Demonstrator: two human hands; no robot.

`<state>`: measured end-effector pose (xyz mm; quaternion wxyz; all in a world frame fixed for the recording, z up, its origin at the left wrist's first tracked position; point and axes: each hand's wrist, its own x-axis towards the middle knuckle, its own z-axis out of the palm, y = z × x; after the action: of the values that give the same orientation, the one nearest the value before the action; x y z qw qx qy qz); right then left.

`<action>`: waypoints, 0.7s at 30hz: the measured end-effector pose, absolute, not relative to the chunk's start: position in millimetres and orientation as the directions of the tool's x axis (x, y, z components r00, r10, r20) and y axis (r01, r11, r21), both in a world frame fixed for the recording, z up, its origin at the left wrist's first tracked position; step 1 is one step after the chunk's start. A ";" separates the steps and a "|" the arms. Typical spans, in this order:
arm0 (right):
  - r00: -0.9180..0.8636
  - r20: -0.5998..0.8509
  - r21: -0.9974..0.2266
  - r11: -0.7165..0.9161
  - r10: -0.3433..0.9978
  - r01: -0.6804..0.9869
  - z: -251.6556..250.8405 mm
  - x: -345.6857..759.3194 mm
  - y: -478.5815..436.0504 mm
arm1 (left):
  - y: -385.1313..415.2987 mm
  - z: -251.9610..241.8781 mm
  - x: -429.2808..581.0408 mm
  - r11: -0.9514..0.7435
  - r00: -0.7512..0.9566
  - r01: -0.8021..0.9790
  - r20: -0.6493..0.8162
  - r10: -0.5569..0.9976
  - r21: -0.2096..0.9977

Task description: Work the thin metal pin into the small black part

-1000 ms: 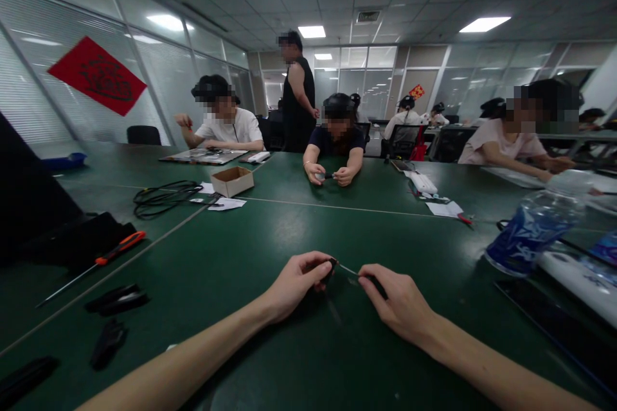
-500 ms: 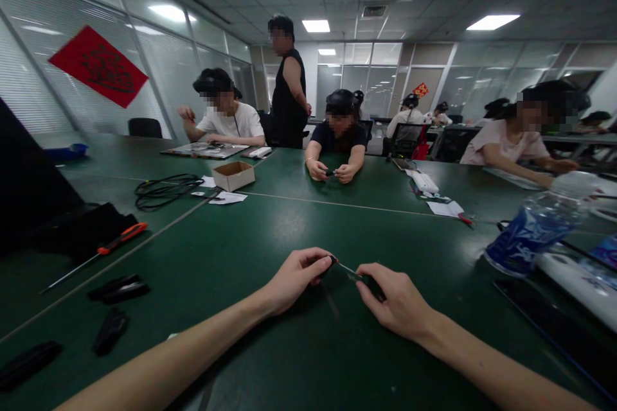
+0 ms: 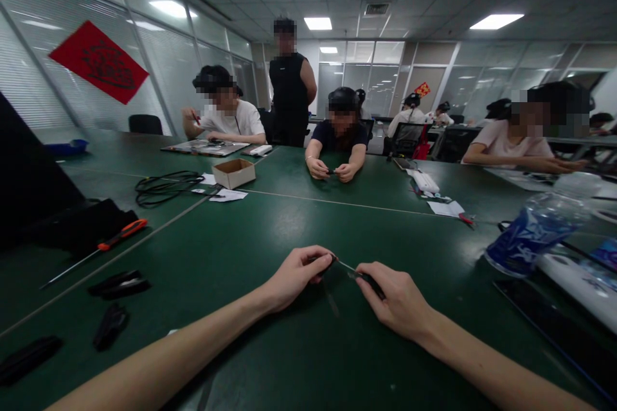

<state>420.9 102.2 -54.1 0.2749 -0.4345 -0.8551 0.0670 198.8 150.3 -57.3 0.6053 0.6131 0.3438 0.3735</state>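
Observation:
Over the green table, my left hand [image 3: 299, 275] pinches a small black part [image 3: 329, 262], mostly hidden by the fingers. My right hand [image 3: 395, 295] is closed on the dark handle of a small screwdriver [image 3: 348, 267]. Its thin metal shaft points left and meets the black part at my left fingertips; the exact contact is too small to make out. Several loose black pieces lie to the left of my left forearm, among them one with a shiny strip [image 3: 119, 285] and a short one [image 3: 110, 326].
An orange-handled screwdriver [image 3: 123, 235], a coiled black cable [image 3: 166, 189] and a small cardboard box [image 3: 234, 173] lie to the left. A water bottle [image 3: 533, 228] and a dark phone [image 3: 554, 321] are at the right. A seated person [image 3: 340, 135] works opposite; others sit around.
My hands, the black part and the screwdriver stay almost in place. In the background, the standing person has turned toward the camera, and the person at the right has shifted their arms.

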 end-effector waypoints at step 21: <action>-0.611 0.417 -0.103 0.703 0.673 0.704 -60.7 426.8 99.5 | 150.6 -55.3 190.3 -0.157 0.569 0.143 0.049 0.821 0.977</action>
<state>426.8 99.5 -60.7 0.2171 -0.3837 -0.8969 -0.0354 190.3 150.6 -55.3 0.5490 0.6950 0.3467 0.3089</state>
